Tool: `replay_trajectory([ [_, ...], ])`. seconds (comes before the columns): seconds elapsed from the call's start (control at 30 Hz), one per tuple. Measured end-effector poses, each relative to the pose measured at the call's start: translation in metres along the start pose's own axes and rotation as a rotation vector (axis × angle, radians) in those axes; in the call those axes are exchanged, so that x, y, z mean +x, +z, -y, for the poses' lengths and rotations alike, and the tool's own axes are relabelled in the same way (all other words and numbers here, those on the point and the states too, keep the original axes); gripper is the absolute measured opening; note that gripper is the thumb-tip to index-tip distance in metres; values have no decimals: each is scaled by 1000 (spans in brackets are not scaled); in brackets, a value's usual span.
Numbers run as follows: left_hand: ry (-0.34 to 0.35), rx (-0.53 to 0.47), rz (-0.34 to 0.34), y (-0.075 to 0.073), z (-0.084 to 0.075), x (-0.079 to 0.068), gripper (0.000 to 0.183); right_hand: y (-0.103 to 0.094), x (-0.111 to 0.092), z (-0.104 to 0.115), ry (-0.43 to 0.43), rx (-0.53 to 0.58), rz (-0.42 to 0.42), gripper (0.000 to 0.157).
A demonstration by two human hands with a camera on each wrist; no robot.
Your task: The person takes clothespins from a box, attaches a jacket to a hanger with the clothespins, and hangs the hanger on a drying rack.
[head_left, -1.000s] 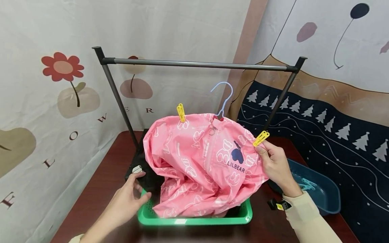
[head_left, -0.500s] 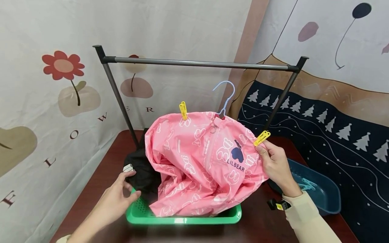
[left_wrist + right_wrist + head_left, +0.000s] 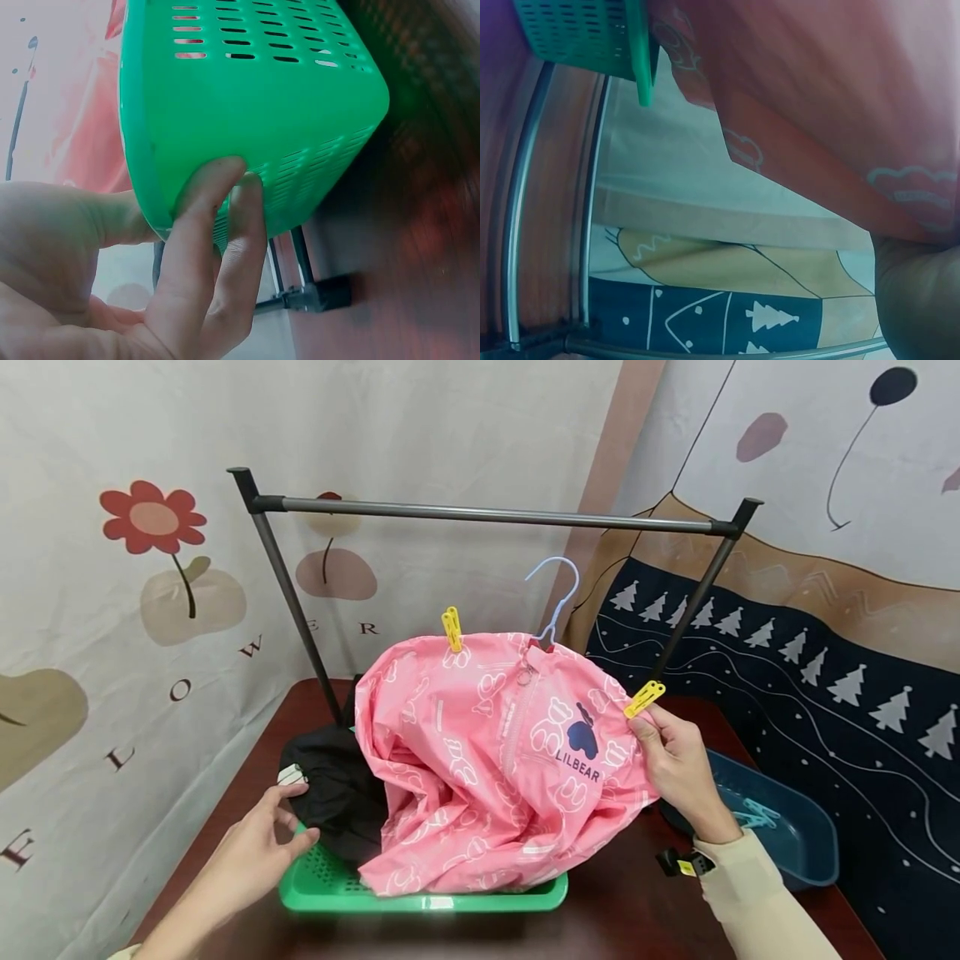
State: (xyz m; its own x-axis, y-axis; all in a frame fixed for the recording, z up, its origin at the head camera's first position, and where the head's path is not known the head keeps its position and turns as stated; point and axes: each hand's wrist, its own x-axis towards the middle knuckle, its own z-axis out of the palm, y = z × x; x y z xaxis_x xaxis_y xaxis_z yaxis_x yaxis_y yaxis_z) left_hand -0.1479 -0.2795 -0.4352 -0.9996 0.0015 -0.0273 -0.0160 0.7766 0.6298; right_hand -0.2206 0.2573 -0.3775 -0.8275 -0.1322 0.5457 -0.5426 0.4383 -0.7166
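Observation:
A pink jacket [image 3: 480, 760] with white bear prints hangs on a light blue hanger [image 3: 566, 592], its hook bare above the collar. Yellow clothespins [image 3: 452, 629] grip it at both shoulders. My right hand [image 3: 682, 768] pinches the jacket's shoulder just below the right-hand yellow clothespin [image 3: 645, 699]. With the thumb over the rim and fingers on the outer wall, my left hand [image 3: 251, 852] grips the left end of the green basket [image 3: 247, 97]. A black garment [image 3: 326, 785] with a white label lies in the basket. The jacket's lower part droops over the basket and hides much of it.
A grey metal rack [image 3: 480, 514] stands behind the jacket, its crossbar above the hanger hook. At right is a dark blue basin [image 3: 810, 827] holding light blue clothespins [image 3: 757, 814]. Everything stands on a dark reddish table [image 3: 622, 918], with printed cloth walls behind.
My left hand has slid the green basket to the left, the black garment moving with it. My right hand and the jacket have stayed nearly in place.

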Motion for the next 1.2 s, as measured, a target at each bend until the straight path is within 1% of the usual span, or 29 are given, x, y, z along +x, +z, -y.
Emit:
replay_trajectory([
  [0.23, -24, -14, 18, -12, 12, 0, 71, 2, -1, 0, 11, 11, -3, 15],
  [0.5, -73, 7, 58, -24, 26, 4, 73, 4, -2, 0, 19, 0, -12, 16],
  [0.7, -71, -5, 64, -31, 35, 5, 74, 5, -3, 0, 13, 3, -15, 16],
  [0.87, -79, -24, 75, -35, 38, 4, 75, 5, -2, 1, 12, 5, -15, 17],
  [1.03, -87, -38, 82, -37, 39, 4, 76, 6, -3, 2, 36, -1, -27, 19],
  [1.2, -98, -24, 102, -39, 38, 6, 78, 6, -3, 2, 47, -4, -35, 19],
])
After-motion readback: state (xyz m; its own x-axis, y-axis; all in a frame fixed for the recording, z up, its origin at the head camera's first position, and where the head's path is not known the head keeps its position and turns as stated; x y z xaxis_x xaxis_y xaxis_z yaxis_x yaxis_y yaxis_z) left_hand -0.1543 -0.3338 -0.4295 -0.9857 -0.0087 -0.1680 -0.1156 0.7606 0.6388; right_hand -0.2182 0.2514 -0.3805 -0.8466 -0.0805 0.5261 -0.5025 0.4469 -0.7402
